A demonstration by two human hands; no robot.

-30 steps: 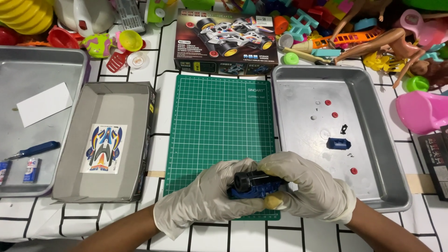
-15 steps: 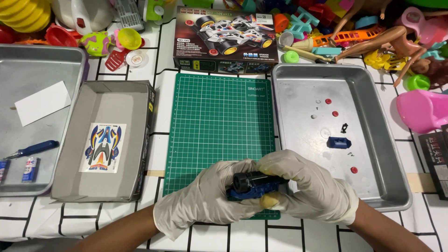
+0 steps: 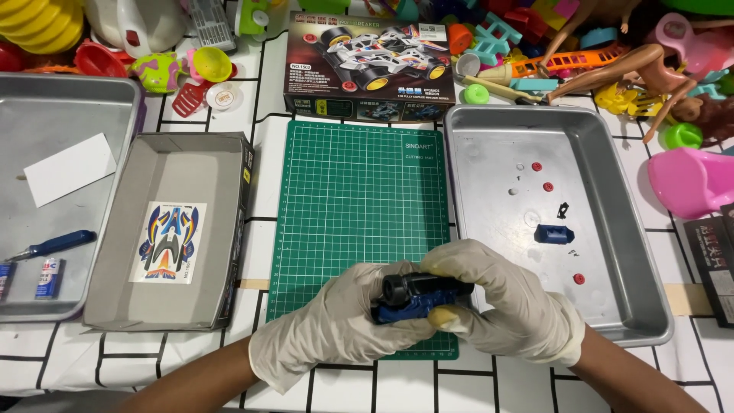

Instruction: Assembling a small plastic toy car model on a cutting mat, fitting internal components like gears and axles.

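Both of my hands wear pale gloves and together grip a small blue toy car chassis with a black wheel, over the near edge of the green cutting mat. My left hand cups it from below and the left. My right hand closes over its right end from above. Most of the chassis is hidden by my fingers.
A metal tray on the right holds a blue part, small red pieces and a black bit. A grey box lid with a sticker sheet lies left, beside another tray with a screwdriver and batteries. The toy car's box and toys line the back.
My hands have shifted slightly around the chassis, and its black wheel end now shows more between my fingers. Nothing else has moved.
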